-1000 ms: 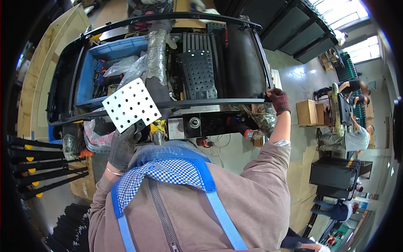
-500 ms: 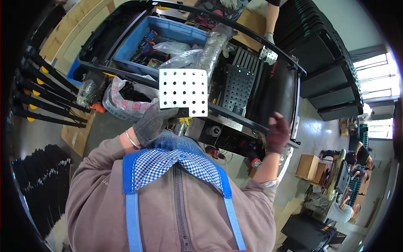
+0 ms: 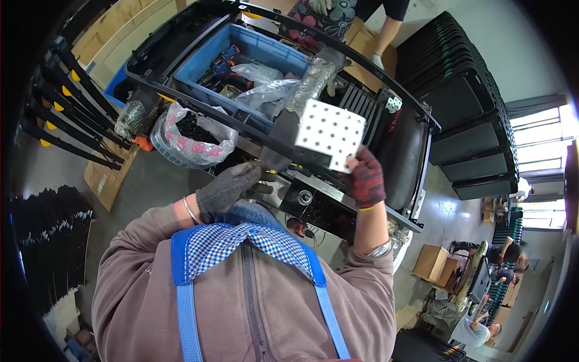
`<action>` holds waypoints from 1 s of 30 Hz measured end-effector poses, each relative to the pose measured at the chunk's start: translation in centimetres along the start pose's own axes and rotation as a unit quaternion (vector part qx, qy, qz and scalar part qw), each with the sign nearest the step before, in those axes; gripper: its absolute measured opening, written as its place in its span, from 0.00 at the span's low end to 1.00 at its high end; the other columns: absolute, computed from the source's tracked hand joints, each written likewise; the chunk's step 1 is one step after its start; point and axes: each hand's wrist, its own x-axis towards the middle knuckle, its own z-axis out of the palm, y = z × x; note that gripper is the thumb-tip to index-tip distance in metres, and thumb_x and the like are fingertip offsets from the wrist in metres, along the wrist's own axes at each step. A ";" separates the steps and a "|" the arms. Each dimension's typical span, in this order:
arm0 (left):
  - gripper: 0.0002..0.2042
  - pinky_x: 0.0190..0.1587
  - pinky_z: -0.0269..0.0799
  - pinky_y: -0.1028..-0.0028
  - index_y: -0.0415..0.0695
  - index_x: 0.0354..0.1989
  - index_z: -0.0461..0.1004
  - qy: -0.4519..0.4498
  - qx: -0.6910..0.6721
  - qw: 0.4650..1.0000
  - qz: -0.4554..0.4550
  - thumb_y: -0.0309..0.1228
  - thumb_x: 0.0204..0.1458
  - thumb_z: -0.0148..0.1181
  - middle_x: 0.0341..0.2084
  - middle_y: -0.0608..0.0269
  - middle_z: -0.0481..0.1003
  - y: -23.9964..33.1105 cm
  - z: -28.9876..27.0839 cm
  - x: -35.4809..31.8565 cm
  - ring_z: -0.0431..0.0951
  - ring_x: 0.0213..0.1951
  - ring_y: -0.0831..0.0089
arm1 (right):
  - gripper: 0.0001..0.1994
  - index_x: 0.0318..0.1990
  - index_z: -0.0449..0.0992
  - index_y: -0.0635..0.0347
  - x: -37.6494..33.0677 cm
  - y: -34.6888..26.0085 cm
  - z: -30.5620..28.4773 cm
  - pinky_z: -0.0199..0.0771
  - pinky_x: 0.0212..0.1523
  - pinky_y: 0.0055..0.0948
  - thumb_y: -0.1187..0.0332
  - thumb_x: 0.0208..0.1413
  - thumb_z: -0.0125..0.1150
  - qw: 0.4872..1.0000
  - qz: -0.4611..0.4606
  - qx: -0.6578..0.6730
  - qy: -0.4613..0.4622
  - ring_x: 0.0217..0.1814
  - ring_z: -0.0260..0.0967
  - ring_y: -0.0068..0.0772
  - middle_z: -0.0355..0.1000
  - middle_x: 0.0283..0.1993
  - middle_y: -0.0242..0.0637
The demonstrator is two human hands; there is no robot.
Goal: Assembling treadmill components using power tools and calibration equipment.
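A white plate with rows of round holes (image 3: 330,134) is pinched at its lower right corner by my right hand (image 3: 367,181), in a red and black glove. It hangs tilted over the near rail of a long black machine frame (image 3: 253,130). My left hand (image 3: 232,188), in a dark grey glove, is apart from the plate, with its fingers stretched toward the near rail. Nothing shows in it. Left of the plate, a plastic-wrapped bar (image 3: 307,84) crosses the frame. Behind the plate, the slatted dark panel (image 3: 357,99) is partly hidden.
A blue bin (image 3: 199,51) with power tools and clear bags sits on the frame. Beside it hangs a plastic bag of dark small parts (image 3: 193,136). Across the frame stands a co-worker, whose gloved hand (image 3: 377,60) shows. Black panels (image 3: 458,90) are stacked at right.
The perforated plate has passed from my left hand to my right and moved right, tilting. My left hand has let go. The view has shifted slightly.
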 end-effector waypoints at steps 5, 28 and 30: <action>0.19 0.47 0.70 0.74 0.40 0.57 0.62 0.039 -0.072 0.996 0.023 0.37 0.62 0.44 0.47 0.61 0.71 -0.2 -1.3 -2.5 0.72 0.46 0.75 | 0.17 0.50 0.69 0.62 4.8 3.7 -10.2 0.72 0.28 0.28 0.68 0.53 0.54 0.999 0.035 -0.001 -0.014 0.33 0.73 0.32 0.74 0.38 0.37; 0.20 0.44 0.70 0.76 0.40 0.53 0.67 0.382 -0.181 0.897 0.128 0.41 0.58 0.52 0.41 0.65 0.74 -16.5 -14.1 -39.6 0.72 0.39 0.77 | 0.12 0.44 0.73 0.60 -14.9 18.0 34.3 0.70 0.45 0.29 0.75 0.50 0.57 0.816 -0.315 -0.386 -0.293 0.42 0.72 0.33 0.73 0.40 0.40; 0.20 0.43 0.70 0.75 0.40 0.53 0.66 0.418 -0.194 0.875 0.151 0.40 0.58 0.52 0.41 0.65 0.73 -18.5 -14.8 -43.7 0.72 0.39 0.77 | 0.13 0.44 0.73 0.59 -17.3 19.9 38.7 0.71 0.43 0.30 0.75 0.49 0.58 0.764 -0.302 -0.436 -0.367 0.41 0.72 0.35 0.73 0.38 0.41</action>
